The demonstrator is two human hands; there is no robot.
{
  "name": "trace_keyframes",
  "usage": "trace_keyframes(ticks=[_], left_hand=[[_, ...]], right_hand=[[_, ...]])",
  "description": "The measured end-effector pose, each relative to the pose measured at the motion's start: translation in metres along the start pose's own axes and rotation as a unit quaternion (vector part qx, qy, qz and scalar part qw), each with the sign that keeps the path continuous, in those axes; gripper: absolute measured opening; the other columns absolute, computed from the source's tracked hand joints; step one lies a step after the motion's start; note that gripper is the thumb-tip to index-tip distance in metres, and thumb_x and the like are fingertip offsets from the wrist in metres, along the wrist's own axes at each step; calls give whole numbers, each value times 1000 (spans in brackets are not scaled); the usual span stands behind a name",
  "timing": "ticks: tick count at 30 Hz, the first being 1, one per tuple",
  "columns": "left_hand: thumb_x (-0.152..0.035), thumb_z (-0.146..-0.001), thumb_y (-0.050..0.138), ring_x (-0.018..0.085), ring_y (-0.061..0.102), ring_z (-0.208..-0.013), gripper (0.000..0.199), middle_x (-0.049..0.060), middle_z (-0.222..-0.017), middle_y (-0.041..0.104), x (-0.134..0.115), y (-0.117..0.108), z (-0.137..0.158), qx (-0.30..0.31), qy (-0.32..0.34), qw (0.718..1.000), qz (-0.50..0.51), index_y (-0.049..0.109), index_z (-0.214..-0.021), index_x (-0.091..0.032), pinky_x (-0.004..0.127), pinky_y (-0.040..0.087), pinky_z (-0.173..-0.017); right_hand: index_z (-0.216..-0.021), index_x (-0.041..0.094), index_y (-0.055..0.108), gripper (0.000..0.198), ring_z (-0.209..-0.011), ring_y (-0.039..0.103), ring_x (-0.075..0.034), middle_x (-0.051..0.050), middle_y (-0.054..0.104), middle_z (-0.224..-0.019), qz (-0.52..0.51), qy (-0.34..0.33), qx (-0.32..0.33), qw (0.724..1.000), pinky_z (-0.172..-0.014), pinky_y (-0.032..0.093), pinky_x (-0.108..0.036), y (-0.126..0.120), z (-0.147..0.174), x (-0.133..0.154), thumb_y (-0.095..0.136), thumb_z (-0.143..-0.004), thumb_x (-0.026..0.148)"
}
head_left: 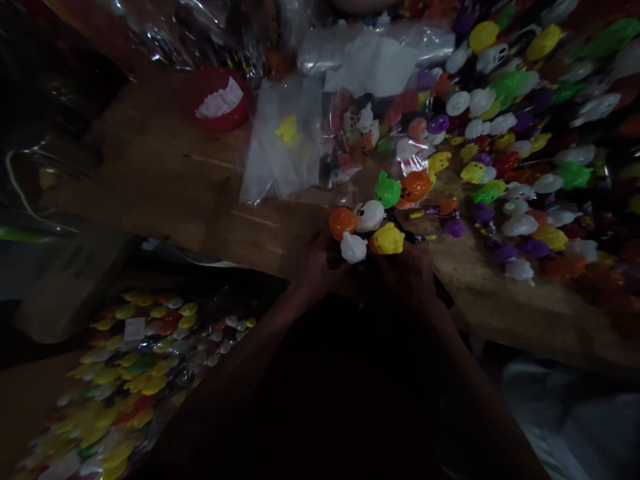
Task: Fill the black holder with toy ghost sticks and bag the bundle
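Near the table's front edge, my two hands close in around a bunch of small plastic toys with animal-shaped heads. My left hand [317, 267] curls at the bunch's left side, next to an orange toy [342, 223] and a white toy [353, 247]. On the right side, my right hand [407, 270] is closed below a yellow toy [388, 239]. A second white toy [370, 215], a green toy [387, 191] and an orange spotted toy [416, 186] stand close behind. Deep shadow hides most fingertips and the toys' lower ends.
Many loose colourful toys [517, 225] cover the right of the wooden table [165, 167]. Clear plastic bags [265, 153] lie at the centre back, one with a yellow toy [287, 129] on or in it. A red bowl [233, 120] holds paper. Bagged toys [145, 383] sit lower left.
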State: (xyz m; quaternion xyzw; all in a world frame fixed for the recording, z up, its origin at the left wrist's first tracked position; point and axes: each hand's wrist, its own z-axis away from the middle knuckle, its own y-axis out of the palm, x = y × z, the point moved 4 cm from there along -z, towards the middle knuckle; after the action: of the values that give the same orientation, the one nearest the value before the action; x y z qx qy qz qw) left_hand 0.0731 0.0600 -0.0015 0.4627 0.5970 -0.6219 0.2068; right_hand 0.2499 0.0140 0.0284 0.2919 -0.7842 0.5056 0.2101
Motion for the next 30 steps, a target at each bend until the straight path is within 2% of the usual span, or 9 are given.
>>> trace_keyframes(ticks=[5,9,13,17,20,23,24,27,30], left_hand=[[-35,-73,85,29,64,-119,72,15,-129,63,-9,-3,6,1,-20,996,82,49,-132,-17,42,56,-99],[-54,-75,82,34,38,-147,101,14,-159,36,-62,-41,5,-114,114,985,61,25,-153,-27,51,37,-121],[-46,-85,75,33,38,-147,82,10,-155,45,-114,-53,-10,-57,231,965,-109,32,-152,-28,50,34,-124],[-27,-85,71,38,48,-139,63,16,-155,46,-121,-28,-31,18,213,942,-258,49,-143,-16,51,48,-110],[-25,-84,70,40,55,-132,58,18,-153,47,-118,-13,-38,12,177,932,-316,55,-139,-14,52,53,-101],[-24,-87,66,39,60,-124,52,17,-151,50,-118,-10,-35,-24,199,920,-336,57,-138,-16,50,55,-96],[-24,-88,64,39,61,-122,50,18,-151,50,-119,-10,-33,-34,214,915,-339,57,-138,-17,50,55,-95],[-25,-91,61,38,63,-118,48,19,-151,49,-119,-13,-27,-58,250,907,-334,56,-137,-15,48,56,-91],[-26,-94,58,38,61,-122,48,17,-156,43,-115,-13,-24,-59,262,906,-327,51,-141,-16,47,55,-91]], right_hand=[[-72,20,57,25,-60,56,-14,-3,61,-68,-49,-13,61,997,-55,40,-25,0,-6,0,52,-95,27],[-71,19,56,22,-61,53,-14,-2,58,-70,-84,8,110,990,-55,40,-25,1,-7,-2,53,-92,25],[-80,18,60,17,-72,58,-16,-4,63,-78,-130,-2,77,988,-67,48,-27,5,0,5,50,-93,24],[-93,17,65,20,-76,62,-17,-7,68,-87,-113,-37,44,992,-70,52,-28,0,8,12,46,-97,23],[-116,20,66,25,-91,68,-18,-8,72,-106,-37,2,-11,999,-80,54,-29,-39,11,-2,50,-99,27],[-113,19,70,26,-90,67,-22,-10,73,-104,71,67,-91,991,-78,51,-32,-105,4,-41,52,-96,26],[-104,19,73,24,-81,66,-22,-10,73,-96,135,100,-116,979,-72,49,-32,-128,0,-58,53,-94,27],[-92,16,75,30,-81,65,-25,-14,73,-92,319,197,-144,916,-72,43,-34,-182,-13,-103,46,-94,25],[-94,15,75,31,-88,64,-28,-16,72,-98,425,271,-109,857,-76,41,-36,-203,-24,-132,45,-92,22]])
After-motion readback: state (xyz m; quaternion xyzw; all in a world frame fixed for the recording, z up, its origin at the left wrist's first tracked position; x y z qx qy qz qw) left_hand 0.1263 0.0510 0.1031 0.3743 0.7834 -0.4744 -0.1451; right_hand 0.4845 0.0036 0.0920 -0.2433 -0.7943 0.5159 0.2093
